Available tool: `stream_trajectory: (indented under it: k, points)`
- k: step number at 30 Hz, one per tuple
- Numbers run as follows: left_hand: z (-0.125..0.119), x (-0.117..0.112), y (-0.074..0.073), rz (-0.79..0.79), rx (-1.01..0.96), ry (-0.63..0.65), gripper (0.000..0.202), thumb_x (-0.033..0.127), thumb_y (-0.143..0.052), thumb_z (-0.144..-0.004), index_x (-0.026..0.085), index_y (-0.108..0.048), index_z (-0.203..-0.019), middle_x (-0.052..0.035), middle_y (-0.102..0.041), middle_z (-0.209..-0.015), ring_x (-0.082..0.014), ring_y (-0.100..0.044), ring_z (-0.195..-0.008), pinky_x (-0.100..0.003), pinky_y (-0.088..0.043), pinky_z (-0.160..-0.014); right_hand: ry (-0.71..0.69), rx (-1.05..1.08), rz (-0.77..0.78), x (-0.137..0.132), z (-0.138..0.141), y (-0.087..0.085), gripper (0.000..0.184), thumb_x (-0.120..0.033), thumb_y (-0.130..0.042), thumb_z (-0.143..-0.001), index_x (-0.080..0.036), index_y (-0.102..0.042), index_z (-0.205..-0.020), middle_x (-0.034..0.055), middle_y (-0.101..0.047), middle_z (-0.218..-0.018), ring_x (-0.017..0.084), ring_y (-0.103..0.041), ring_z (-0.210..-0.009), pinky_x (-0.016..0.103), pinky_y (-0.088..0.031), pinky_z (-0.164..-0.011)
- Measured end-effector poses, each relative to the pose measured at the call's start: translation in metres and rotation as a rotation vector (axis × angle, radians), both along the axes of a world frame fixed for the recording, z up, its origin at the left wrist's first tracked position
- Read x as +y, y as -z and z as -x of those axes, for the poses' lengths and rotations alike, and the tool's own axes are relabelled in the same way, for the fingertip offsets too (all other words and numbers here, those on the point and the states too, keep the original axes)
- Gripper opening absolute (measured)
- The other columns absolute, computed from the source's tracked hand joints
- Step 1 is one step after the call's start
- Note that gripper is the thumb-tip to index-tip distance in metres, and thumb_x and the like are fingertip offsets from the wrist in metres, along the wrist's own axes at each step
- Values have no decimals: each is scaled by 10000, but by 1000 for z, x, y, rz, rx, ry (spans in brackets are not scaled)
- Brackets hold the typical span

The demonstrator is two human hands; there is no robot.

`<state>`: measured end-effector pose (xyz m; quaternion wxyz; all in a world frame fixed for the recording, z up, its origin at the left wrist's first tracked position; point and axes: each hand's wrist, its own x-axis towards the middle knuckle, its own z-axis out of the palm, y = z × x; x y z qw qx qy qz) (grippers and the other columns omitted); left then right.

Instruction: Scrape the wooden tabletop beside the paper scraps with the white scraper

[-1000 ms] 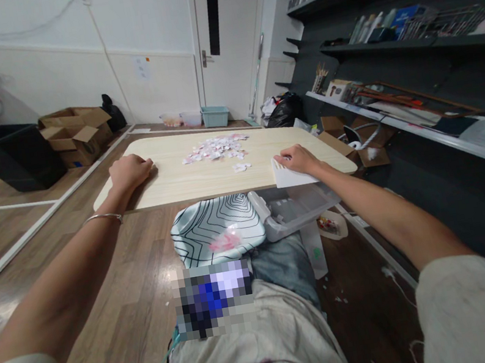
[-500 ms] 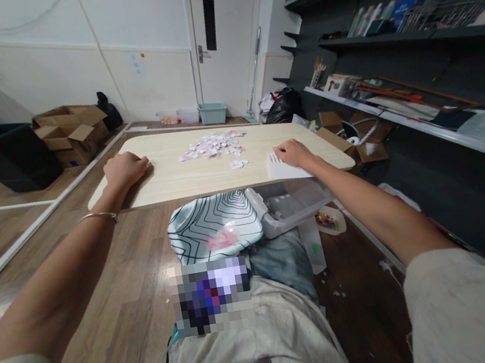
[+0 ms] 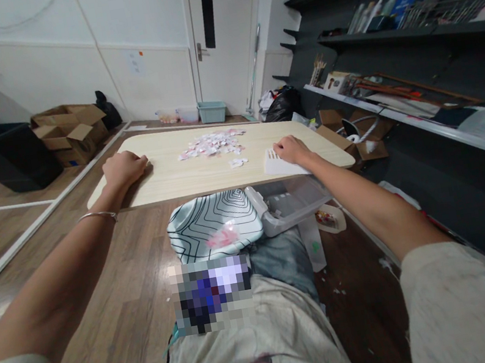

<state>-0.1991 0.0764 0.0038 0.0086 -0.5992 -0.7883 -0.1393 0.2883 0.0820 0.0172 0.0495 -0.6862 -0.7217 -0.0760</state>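
Note:
My left hand (image 3: 125,169) rests closed on the left side of the pale wooden table (image 3: 164,185). A tiny pale bit seems to show by its fingertips, but I cannot make out what it is. On the right, my right hand (image 3: 292,149) is closed over a white card with a row of slots (image 3: 281,166), which lies near the table's front edge and is partly hidden by the hand. Between the hands, toward the back, spreads a heap of small white and pink paper pieces (image 3: 213,144). A few separate paper pieces (image 3: 238,162) lie in front of it.
Below the table edge are a black-lined white tray (image 3: 189,227) holding a pink-and-clear packet (image 3: 223,234), and a clear plastic box (image 3: 293,207). Dark shelves (image 3: 388,52) stand at right. A black bin (image 3: 1,160) and cardboard boxes (image 3: 76,135) stand at left.
My right hand and the slotted card have shifted slightly to the left. My left hand stays in place, and the paper heap looks the same.

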Motion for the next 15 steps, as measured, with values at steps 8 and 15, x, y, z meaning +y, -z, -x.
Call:
stream_trajectory:
  k: [8, 15]
  points:
    - [-3, -1, -4, 26, 31, -5, 584, 454, -462, -1035, 44, -839, -1212, -292, -789, -1332, -423, -728, -1223, -459, -549, -952, 20, 14, -7, 2, 1, 2, 541, -413, -418, -1143, -129, -879, -1154, 229, -814, -1278, 299, -774, -1194, 310, -528, -989]
    - [-1, 0, -3, 25, 8, 7, 611, 481, -454, -1020, 48, -839, -1216, -310, -777, -1349, -448, -719, -1255, -497, -542, -987, 69, 39, -24, 5, 4, 3, 510, -396, -435, -1133, -140, -867, -1220, 230, -803, -1310, 305, -765, -1221, 331, -536, -1031]
